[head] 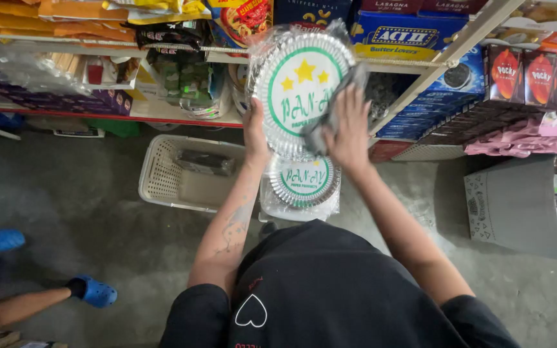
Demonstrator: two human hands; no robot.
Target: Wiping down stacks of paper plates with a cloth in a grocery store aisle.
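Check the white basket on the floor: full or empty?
Nearly empty: the white basket holds just one dark wrapped packet; the rest of its bottom shows bare.

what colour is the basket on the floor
Cream white basket, clearest in the head view.
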